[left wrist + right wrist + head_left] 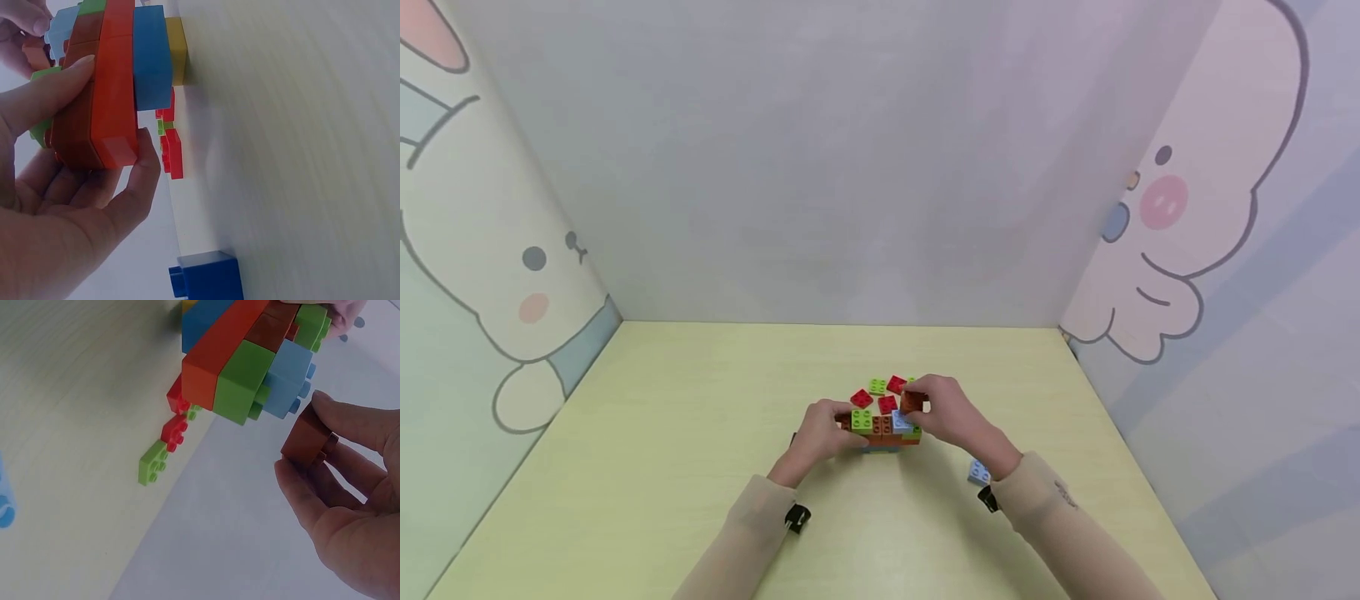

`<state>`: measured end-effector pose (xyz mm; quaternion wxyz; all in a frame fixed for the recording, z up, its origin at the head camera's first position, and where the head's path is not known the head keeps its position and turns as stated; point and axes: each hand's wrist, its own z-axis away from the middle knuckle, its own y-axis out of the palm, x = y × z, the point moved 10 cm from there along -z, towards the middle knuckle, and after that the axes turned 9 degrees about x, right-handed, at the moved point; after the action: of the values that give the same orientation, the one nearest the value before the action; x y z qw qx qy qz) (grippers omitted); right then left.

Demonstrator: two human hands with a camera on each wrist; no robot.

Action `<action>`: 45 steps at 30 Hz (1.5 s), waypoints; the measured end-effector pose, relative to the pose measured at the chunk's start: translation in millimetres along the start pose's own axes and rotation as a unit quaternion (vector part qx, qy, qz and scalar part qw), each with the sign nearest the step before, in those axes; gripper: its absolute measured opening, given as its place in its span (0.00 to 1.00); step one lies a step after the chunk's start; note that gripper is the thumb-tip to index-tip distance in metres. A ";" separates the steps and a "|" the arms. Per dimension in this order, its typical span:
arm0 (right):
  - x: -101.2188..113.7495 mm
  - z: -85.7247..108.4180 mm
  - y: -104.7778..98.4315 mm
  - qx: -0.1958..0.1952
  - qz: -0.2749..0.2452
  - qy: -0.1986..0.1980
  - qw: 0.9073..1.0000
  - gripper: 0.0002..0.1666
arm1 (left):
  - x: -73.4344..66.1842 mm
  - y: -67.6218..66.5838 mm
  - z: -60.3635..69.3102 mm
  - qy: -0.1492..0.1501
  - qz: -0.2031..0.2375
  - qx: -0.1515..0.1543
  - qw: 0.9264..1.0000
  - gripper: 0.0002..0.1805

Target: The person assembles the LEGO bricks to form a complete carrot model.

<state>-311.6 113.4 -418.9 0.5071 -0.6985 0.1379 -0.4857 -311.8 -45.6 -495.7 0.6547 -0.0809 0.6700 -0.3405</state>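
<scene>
A stack of toy building bricks [882,437] is gripped at its left end by my left hand [820,432], thumb on the near side. It has a yellow brick [177,51] at the bottom, then blue, a long red-orange layer, and brown with green. On top are a light blue brick [289,378] and a green brick [861,421]. Between thumb and fingers, my right hand [951,410] pinches a small brown brick [306,437], close beside the light blue one. Whether the stack's bottom touches the table cannot be told.
Several flat red bricks [861,398] and green bricks [152,464] lie on the table [700,375] behind the stack. A light blue brick [979,472] is near my right wrist. A dark blue brick [214,276] appears in the left wrist view. Walls surround the table's back and sides.
</scene>
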 end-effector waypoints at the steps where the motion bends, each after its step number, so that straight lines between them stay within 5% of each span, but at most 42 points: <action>1: 1.3 -0.9 1.1 0.001 -0.002 -0.002 1.000 0.20 | -0.2 0.1 -0.1 0.002 -0.001 0.001 1.000 0.22; 8: 14.2 -8.7 9.8 0.013 -0.033 -0.036 0.999 0.21 | -1.9 1.0 -0.8 0.014 -0.001 0.003 1.000 0.20; 21: 19.9 -17.7 22.2 0.038 -0.077 -0.034 0.996 0.21 | -2.5 -0.4 -0.8 0.023 0.003 0.000 1.000 0.17; 28: 21.4 -20.1 27.7 0.054 -0.028 -0.026 0.998 0.21 | -3.4 0.3 -0.2 0.027 -0.002 0.001 1.000 0.17; 45: 13.5 -21.4 44.8 0.081 -0.009 -0.008 0.997 0.21 | -3.9 -0.2 -0.7 0.035 -0.010 -0.002 0.999 0.16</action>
<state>-309.0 71.9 -449.0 0.5585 -0.6603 0.0878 -0.4943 -312.1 -43.4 -492.5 0.6273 -0.0765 0.6923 -0.3485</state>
